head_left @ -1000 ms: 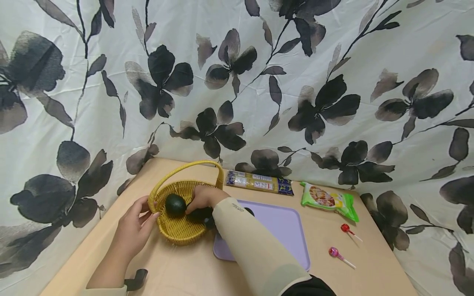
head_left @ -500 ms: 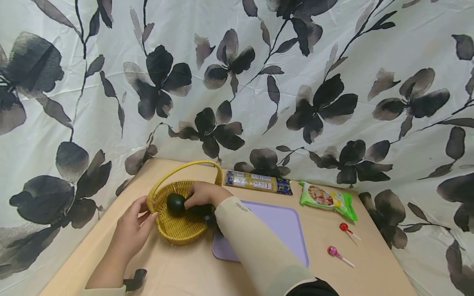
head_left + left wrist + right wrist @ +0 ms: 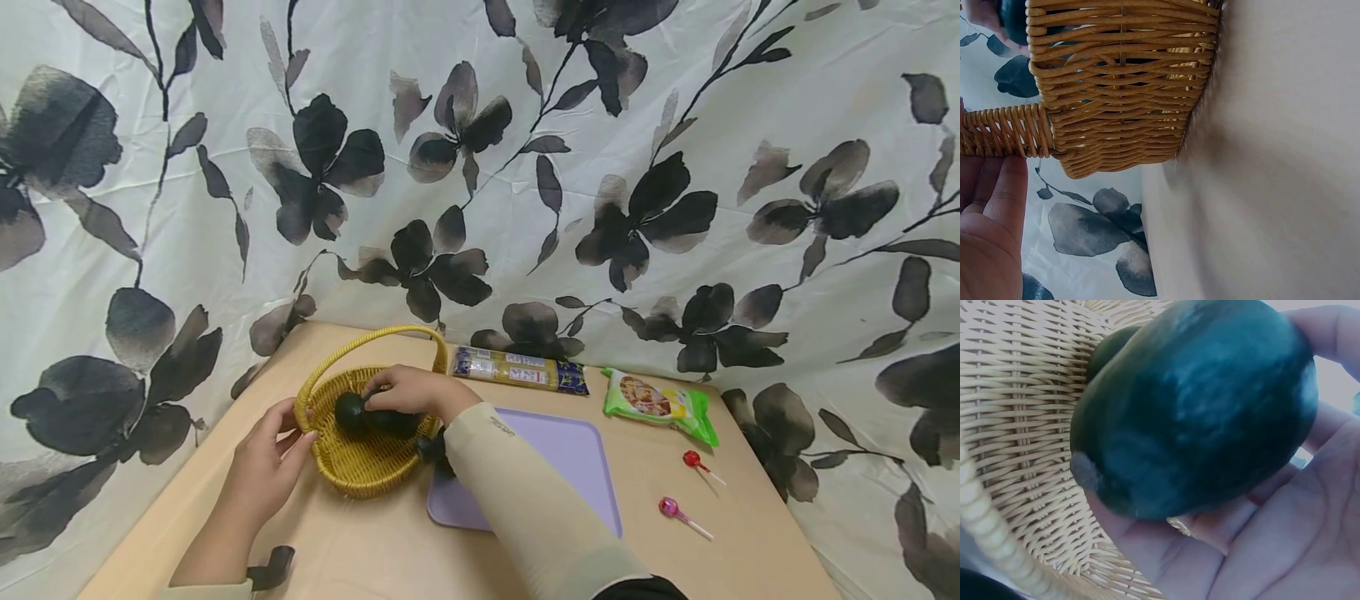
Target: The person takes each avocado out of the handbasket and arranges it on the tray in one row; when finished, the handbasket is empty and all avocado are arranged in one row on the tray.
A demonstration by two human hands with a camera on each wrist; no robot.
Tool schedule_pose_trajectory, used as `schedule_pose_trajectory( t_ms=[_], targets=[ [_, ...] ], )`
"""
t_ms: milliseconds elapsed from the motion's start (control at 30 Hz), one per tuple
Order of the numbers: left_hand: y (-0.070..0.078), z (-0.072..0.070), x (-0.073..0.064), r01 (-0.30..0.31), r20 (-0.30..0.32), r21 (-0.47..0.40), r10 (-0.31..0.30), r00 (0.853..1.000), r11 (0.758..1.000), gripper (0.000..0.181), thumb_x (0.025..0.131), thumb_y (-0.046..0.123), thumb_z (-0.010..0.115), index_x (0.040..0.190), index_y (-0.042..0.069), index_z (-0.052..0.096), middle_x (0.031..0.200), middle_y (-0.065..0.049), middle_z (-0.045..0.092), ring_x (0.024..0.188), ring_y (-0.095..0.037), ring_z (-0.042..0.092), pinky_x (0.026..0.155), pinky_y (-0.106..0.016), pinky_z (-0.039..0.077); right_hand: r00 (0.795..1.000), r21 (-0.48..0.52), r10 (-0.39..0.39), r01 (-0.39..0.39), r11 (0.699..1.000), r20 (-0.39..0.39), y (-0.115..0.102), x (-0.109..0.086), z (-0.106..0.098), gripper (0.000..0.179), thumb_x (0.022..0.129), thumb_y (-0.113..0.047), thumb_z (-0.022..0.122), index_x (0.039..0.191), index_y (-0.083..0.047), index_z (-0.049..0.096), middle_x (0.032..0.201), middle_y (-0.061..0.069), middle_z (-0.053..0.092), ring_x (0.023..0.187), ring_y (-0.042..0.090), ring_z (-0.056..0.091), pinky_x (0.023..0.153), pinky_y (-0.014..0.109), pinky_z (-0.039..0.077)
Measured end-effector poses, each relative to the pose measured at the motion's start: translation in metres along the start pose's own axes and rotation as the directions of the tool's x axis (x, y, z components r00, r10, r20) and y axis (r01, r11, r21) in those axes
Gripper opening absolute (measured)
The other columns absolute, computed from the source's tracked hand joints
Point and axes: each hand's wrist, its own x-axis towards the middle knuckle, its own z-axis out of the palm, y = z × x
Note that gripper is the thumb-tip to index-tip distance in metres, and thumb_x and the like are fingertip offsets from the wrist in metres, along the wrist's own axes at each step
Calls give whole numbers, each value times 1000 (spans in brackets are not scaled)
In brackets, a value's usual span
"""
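- Basket: woven yellow wicker, rounded, its base resting on the worktop; a tightly wrapped handle arches above it.
- Right hand: fingers curled round an avocado within the basket's rim; whether the fruit touches the basket's floor cannot be told.
- Avocado: dark green, egg-shaped, glossy, faintly dimpled, with a blunt stem scar. A second avocado lies just beside it in the basket.
- Left hand: thumb and fingers pinching the handle's foot at the basket's side.
- Technique: smooth skin probably favours a broad, gentle hold; a firm grip on the handle should prevent the basket tipping.
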Motion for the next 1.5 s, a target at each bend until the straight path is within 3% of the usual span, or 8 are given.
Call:
schedule_pose_trajectory(
  t_ms=[100,333,600,700,833,1033,1133,1500],
  targets=[
    [0,0,0,-1,-4,2,1,1000,1000,50,96,1,69,141,2,46,122,-13,61,116,-33,62,97,-6,52,1000,23,-14,14,1000,-7,1,-4,-1,34,99,-33,65,127,-14,71,129,-5,65,114,7,57,95,22,54],
    [0,1,-1,-13,-16,9,13,1000,1000,52,95,-1,69,142,0,46,120,-16,61,115,-35,62,94,3,45,998,45,-44,47,998,-51,7,-13,-2,35,98,-38,66,126,-18,71,129,-9,65,116,5,57,96,20,53],
    [-2,2,-1,-15,-17,18,15,1000,1000,51,96,1,69,141,2,47,122,-18,61,113,-32,63,97,-6,52,989,47,-103,108,993,-104,11,-24,-4,33,99,-35,66,126,-16,71,125,-8,66,112,4,57,95,18,53],
    [-2,1,-2,-19,-24,13,19,1000,1000,52,95,0,70,141,1,47,121,-17,61,113,-32,63,96,-3,50,986,40,-114,120,992,-123,12,-28,-5,33,99,-35,66,126,-16,70,124,-8,67,113,4,57,97,18,52],
    [-2,1,-2,-26,-29,3,26,999,1000,52,94,-3,70,141,0,47,120,-17,61,113,-34,62,95,3,45,983,31,-105,110,993,-153,13,-37,-6,37,100,-37,65,131,-16,68,128,-9,66,118,5,58,102,21,53],
    [-2,2,-1,-25,-19,14,25,1000,1000,50,95,-1,69,140,1,47,122,-16,61,114,-30,63,97,-5,50,979,38,-76,84,996,-187,25,-52,-5,38,101,-42,64,134,-25,67,136,-9,64,126,7,56,112,30,51],
    [-1,2,-2,-28,-21,8,28,999,1000,51,95,-1,70,141,1,47,122,-16,61,114,-32,63,97,-2,48,974,49,-65,77,996,-219,33,-56,-3,37,100,-44,65,133,-28,67,137,-10,63,128,9,56,114,35,50],
    [-1,2,-1,-33,-24,3,33,999,999,52,96,0,69,143,-1,46,121,-16,61,114,-34,62,95,4,44,947,94,-71,105,990,-314,45,-74,1,33,97,-41,70,128,-29,70,128,-6,67,112,10,61,100,29,56]
  ],
)
